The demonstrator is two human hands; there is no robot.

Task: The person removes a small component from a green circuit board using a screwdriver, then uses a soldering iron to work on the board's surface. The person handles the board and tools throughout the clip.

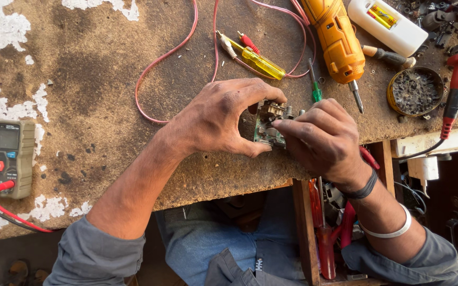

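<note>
Head view | two hands: left hand (216, 119) and right hand (322, 137) both pinch one circuit board (267, 127) (green) | one multimeter (5, 157)

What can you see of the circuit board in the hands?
The circuit board is small and green, with metal and grey parts standing on it. It sits near the worn bench's front edge, largely hidden. The left hand grips its left side with thumb below and fingers above; the right hand pinches its right side.

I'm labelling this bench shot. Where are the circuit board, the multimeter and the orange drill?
circuit board (265, 128), head view, green edge between the hands.
multimeter (5, 157), head view, middle of its body.
orange drill (336, 38), head view, middle of its casing.
</note>
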